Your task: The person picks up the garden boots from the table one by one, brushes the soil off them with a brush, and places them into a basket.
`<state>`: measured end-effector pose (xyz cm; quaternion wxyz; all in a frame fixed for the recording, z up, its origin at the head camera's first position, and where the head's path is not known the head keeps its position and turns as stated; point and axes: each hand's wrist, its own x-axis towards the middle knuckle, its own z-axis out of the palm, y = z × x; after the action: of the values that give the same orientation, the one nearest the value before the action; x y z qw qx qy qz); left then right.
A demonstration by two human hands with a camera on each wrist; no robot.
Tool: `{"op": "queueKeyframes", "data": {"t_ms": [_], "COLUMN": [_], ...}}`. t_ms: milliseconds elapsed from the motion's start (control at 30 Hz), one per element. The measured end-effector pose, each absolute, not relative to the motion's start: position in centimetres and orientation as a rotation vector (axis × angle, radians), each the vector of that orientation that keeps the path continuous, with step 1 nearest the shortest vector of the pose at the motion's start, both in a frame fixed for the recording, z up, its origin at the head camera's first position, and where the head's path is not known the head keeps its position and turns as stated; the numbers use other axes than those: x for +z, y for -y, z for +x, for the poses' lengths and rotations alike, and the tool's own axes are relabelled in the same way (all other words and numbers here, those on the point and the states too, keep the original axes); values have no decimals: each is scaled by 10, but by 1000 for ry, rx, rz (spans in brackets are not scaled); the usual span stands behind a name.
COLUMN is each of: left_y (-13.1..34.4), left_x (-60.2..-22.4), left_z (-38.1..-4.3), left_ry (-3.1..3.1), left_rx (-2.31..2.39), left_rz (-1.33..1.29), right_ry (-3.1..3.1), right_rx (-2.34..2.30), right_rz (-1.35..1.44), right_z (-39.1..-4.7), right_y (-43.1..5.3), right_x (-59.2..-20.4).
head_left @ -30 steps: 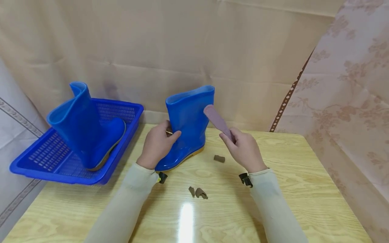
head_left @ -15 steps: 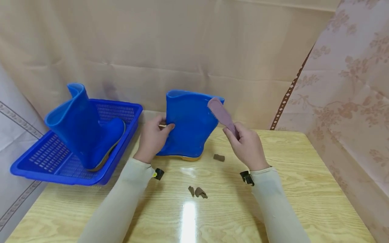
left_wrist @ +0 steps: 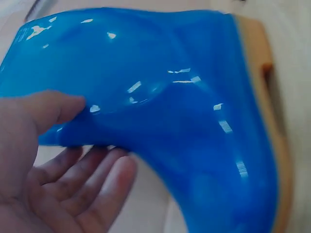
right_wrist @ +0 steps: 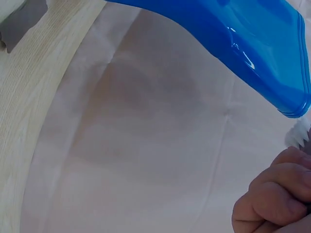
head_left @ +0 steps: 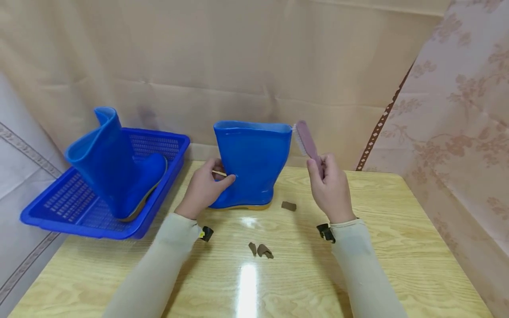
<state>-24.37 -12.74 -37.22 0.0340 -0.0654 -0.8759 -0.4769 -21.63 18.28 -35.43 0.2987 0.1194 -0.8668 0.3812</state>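
Note:
A blue rubber boot [head_left: 254, 159] with a tan sole stands upright on the table, its toe to the left. My left hand [head_left: 207, 185] grips the front of its shaft. In the left wrist view the thumb lies on the boot's [left_wrist: 146, 87] side and the other fingers [left_wrist: 114, 184] go round its front edge. My right hand [head_left: 331, 187] holds a pinkish brush [head_left: 309, 140] by its handle. The white bristles face the boot and meet the back of its top rim. In the right wrist view the bristles [right_wrist: 299, 133] show just below the boot's rim.
A second blue boot [head_left: 119, 172] stands in a blue plastic basket [head_left: 81, 232] on the left. Several brown flakes lie on the wooden table [head_left: 302, 274]: one curled piece [head_left: 264, 251] near the front and one flat piece [head_left: 289, 206] right of the boot. A beige curtain [head_left: 246, 57] hangs behind.
The boot has turned so its side faces me. The brush has moved right, from in front of the shaft to its back edge, and rolled so its bristles show.

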Motion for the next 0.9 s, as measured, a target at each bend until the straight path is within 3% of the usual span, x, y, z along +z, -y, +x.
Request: {"op": "queueKeyframes", "data": {"t_ms": [467,700,900], "left_y": [119,122,122], "left_x": [-369,-364,-381], "left_z": [-249,-263,-275], "left_ry": [2543,2485,2432], "left_rx": [-1370,-1536,-1668], "left_rz": [-146,-191,-243], "right_ry": [2233,2240,2287], "right_rx": [978,986,997], "right_rz": [288,292,296], "right_z": [-218,-219,-220], "right_y": [-184,-184,-183], "right_x": [-355,-356,-357]}}
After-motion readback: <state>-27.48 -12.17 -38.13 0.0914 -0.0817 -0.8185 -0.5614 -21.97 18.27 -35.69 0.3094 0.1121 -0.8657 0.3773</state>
